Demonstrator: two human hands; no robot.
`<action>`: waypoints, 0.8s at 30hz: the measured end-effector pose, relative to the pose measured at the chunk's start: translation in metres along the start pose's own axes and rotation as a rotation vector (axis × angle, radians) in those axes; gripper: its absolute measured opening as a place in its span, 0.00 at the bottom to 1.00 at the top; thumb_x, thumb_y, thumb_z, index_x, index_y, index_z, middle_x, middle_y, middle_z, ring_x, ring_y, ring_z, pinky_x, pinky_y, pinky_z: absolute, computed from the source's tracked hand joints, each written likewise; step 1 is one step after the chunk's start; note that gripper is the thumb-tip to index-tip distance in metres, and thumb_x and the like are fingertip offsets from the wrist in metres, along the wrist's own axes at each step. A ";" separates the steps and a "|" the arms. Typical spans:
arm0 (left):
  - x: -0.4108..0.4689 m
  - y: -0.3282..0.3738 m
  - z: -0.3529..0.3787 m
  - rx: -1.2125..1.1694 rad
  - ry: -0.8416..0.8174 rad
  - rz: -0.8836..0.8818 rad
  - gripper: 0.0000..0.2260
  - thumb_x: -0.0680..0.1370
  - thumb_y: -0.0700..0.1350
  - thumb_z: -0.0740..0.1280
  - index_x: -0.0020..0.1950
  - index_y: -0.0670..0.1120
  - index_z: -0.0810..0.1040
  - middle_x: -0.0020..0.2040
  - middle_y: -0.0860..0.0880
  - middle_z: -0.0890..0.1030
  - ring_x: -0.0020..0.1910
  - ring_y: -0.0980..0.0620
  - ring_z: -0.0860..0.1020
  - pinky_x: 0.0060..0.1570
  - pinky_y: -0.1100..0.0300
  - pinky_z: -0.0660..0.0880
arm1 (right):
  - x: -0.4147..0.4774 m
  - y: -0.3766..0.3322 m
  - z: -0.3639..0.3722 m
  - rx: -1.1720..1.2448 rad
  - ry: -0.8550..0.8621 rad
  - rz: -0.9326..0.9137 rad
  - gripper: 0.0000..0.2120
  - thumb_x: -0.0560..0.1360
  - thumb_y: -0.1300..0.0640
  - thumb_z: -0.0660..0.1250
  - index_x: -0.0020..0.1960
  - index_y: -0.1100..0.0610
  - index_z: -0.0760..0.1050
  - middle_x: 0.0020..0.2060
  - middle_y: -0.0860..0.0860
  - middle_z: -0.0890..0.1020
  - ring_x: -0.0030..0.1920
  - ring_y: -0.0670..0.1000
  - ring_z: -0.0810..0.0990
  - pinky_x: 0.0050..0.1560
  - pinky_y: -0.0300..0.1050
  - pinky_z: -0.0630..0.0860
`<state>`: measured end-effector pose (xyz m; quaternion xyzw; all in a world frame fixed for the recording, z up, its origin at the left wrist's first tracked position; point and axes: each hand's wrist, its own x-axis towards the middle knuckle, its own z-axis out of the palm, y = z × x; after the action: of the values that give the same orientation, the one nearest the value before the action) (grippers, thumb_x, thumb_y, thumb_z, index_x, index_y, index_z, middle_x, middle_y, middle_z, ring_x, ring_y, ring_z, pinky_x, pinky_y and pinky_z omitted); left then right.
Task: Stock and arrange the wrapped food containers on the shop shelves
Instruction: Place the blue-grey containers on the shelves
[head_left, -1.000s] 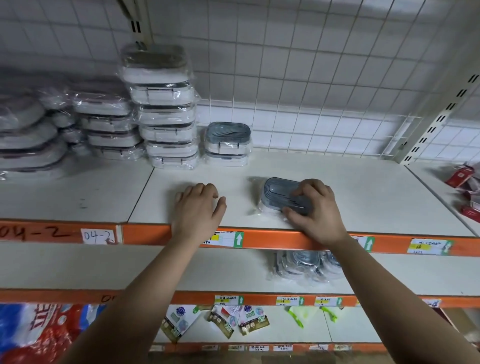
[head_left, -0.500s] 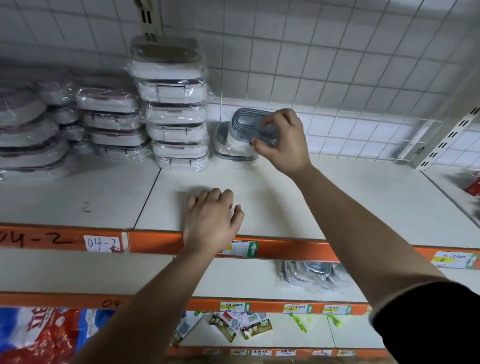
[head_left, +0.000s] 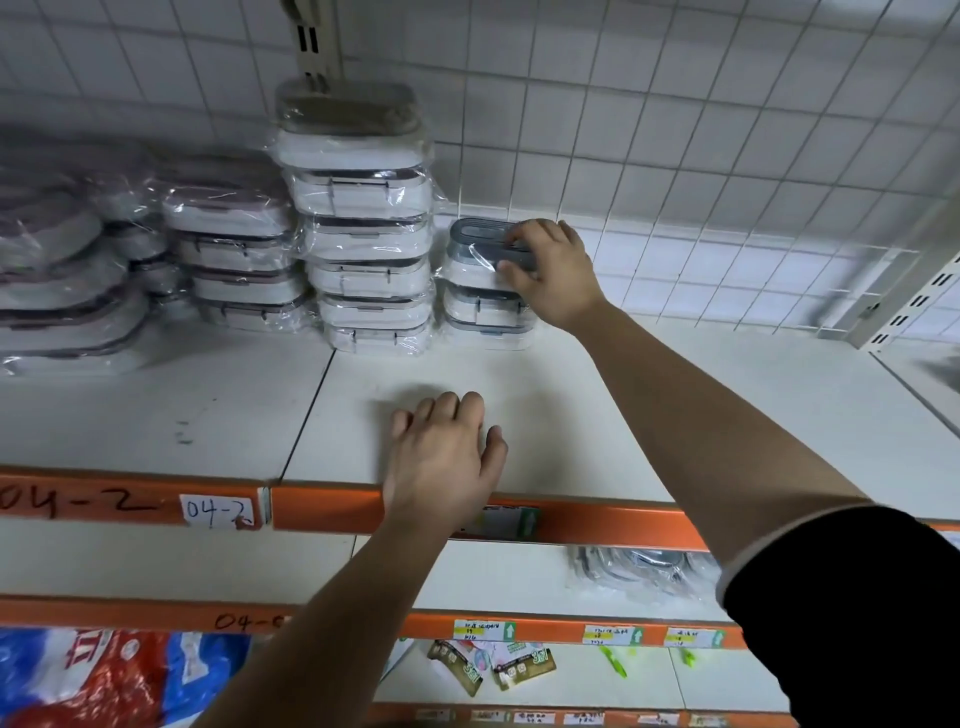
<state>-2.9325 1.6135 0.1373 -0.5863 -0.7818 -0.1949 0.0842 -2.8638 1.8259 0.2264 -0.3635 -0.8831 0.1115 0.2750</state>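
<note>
A small wrapped container with a grey lid (head_left: 480, 249) sits on top of a short stack of like containers (head_left: 485, 317) at the back of the top shelf (head_left: 675, 395). My right hand (head_left: 553, 275) grips its right end, fingers over the lid and thumb at the side. To the left stands a tall stack of larger white wrapped containers (head_left: 363, 228), then a lower stack (head_left: 234, 249). My left hand (head_left: 444, 457) rests flat on the shelf's front edge, fingers relaxed.
More wrapped containers (head_left: 57, 291) lie at the far left. A wire grid (head_left: 701, 156) backs the shelf, with an upright post (head_left: 904, 291) at the right. Below the orange edge strip (head_left: 337, 512), a lower shelf holds several wrapped containers (head_left: 639, 571); packets lie lower down.
My right hand lifted the grey-lidded container from the shelf's front and carried it back onto the short stack. My left hand stayed on the shelf edge.
</note>
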 end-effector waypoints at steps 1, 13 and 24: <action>0.000 0.000 0.000 0.004 -0.004 -0.002 0.14 0.78 0.56 0.51 0.48 0.49 0.71 0.46 0.50 0.76 0.48 0.47 0.73 0.49 0.51 0.63 | -0.005 0.001 -0.003 -0.008 0.014 -0.018 0.16 0.78 0.50 0.64 0.65 0.53 0.72 0.66 0.49 0.73 0.72 0.61 0.64 0.71 0.58 0.60; -0.005 0.005 -0.002 0.118 0.054 0.078 0.17 0.80 0.54 0.51 0.48 0.47 0.76 0.44 0.47 0.78 0.45 0.42 0.76 0.46 0.50 0.66 | -0.112 0.032 -0.044 0.034 0.152 0.025 0.14 0.78 0.57 0.66 0.63 0.59 0.75 0.61 0.53 0.77 0.64 0.57 0.70 0.59 0.40 0.64; -0.067 0.093 0.012 -0.132 0.350 0.159 0.12 0.78 0.53 0.61 0.46 0.46 0.76 0.44 0.47 0.77 0.46 0.44 0.74 0.46 0.50 0.65 | -0.263 0.090 -0.097 0.081 0.295 0.150 0.11 0.76 0.61 0.67 0.57 0.59 0.77 0.54 0.53 0.80 0.57 0.57 0.74 0.56 0.46 0.71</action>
<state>-2.8230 1.5813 0.1216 -0.6078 -0.6919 -0.3373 0.1950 -2.6028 1.7050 0.1644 -0.4295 -0.7983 0.1125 0.4070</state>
